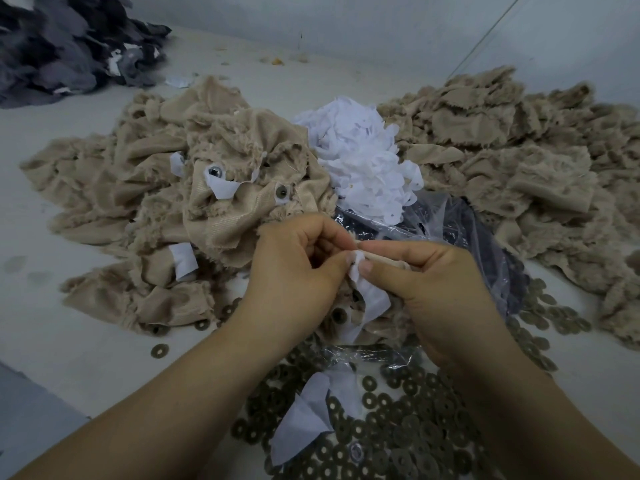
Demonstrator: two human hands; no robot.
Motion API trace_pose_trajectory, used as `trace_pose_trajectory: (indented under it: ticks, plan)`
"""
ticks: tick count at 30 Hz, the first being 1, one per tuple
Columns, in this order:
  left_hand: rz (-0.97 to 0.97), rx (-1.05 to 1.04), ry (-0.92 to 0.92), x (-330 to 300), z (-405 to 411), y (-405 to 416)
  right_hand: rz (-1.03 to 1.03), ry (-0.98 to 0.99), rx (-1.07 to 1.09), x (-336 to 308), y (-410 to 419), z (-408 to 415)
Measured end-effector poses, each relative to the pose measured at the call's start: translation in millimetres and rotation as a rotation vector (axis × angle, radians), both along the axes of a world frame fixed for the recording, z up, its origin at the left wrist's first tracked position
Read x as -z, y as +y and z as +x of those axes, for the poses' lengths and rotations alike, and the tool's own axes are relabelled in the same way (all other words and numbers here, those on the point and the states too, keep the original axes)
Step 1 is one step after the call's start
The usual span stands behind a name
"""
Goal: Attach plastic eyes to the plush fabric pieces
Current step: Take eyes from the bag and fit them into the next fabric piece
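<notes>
Both hands are meeting above the middle of the table [69, 358], near its front edge, and between them they are holding one small plush fabric piece [388, 263] backed with a white strip [372, 299]. The left hand [294, 268] is curling its fingers inward and pinching the work from the left; the right hand [440, 282] is pinching it from the right, forefinger lying along the top of the beige cloth and thumb pressing the white strip from below. The two sets of fingertips are almost touching, so the piece is sitting directly between them, neither hand being the nearer. The strip's long axis is running downward from the pinch toward the person, its free end hanging loose. Whether a plastic eye is already seated in this piece cannot be told, since the fingers are covering that spot. Judging from this, the coming move is turning on the gap at the fingertips: a stem would be passing through cloth and strip there, and a washer would be coming up from below. The washers [408, 434] are lying spread along the front edge, under and beside the right forearm, partly on a clear plastic bag [450, 223], so the right hand seems better placed to fetch one. Finished pieces [242, 188] with eyes fitted are lying toward the left, unworked beige pieces [502, 150] toward the right edge, and white strips [363, 157] are heaped between.
</notes>
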State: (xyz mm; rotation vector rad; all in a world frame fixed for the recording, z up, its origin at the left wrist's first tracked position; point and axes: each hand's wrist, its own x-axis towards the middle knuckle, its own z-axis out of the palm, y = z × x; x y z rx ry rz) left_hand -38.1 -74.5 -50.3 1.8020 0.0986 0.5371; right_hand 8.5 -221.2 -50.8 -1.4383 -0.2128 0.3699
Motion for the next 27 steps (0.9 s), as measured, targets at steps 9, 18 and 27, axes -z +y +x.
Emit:
trace_pose_trajectory:
  ticks: [9,18,27]
  plan:
    - [0.192,-0.024,-0.043,6.5,-3.9,-4.3,-0.020,0.016,0.064,3.2,2.9,0.4]
    - [0.498,-0.066,-0.191,3.3,-2.6,-2.4,-0.039,-0.089,0.038,2.4,-0.3,1.7]
    - [0.284,-0.025,0.029,-2.9,-2.7,0.7,-0.083,-0.049,0.081,3.7,0.7,3.0]
